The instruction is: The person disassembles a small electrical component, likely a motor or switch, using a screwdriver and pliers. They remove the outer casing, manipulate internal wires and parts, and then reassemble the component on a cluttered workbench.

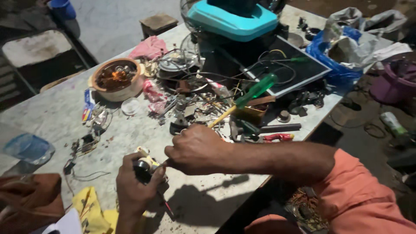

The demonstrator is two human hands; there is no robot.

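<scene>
My left hand [132, 186] grips a small black and cream electrical part [144, 165] just above the grey worktable [52, 117]. My right hand [195, 149] is closed around a screwdriver with a green handle [255, 89] and a yellow shaft; its tip meets the small part. The screwdriver's handle points up and to the right, over the clutter. An orange sleeve [355, 195] covers my right upper arm.
Loose metal parts, wires and tools [190, 104] litter the table's middle. A round cream housing with copper windings [116, 79] sits at left, a teal box [232, 19] at the back, a blue bag [342, 65] at right, red-handled pliers [277, 138] near the front edge, and a yellow cloth [89, 208] near me.
</scene>
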